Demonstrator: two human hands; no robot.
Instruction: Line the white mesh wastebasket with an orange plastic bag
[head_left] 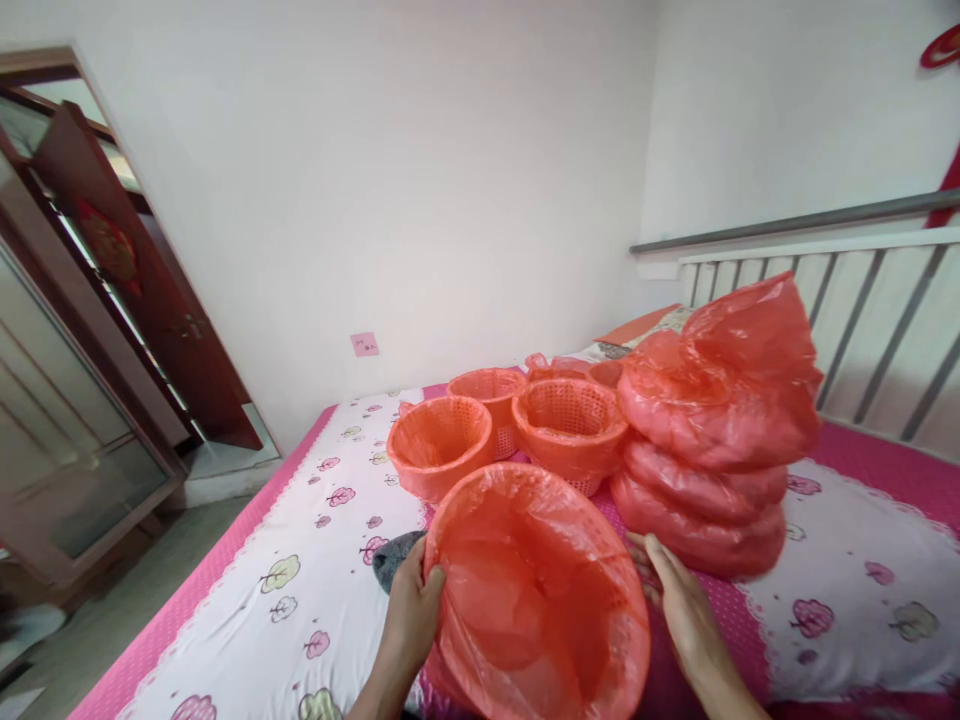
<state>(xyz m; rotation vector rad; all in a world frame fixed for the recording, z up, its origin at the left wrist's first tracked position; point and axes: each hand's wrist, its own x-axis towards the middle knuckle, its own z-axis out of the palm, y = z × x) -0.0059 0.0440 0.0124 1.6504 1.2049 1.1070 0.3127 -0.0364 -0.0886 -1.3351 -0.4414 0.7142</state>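
- Red film (510,610) is lining the basket (637,610).
- Left hand (412,605), grip clenched, is holding its left side.
- Right hand (677,592), grip released, is extending beside it.

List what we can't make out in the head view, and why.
All in the head view:
Left hand: most fingers hidden behind the front basket.
Front basket's base: covered by its red liner; its near side is cut off by the bottom edge.
Right hand: contact with the rim unclear from this angle.
Grey item: partly hidden by left hand and basket.
Pink wall card: marks too small to read.
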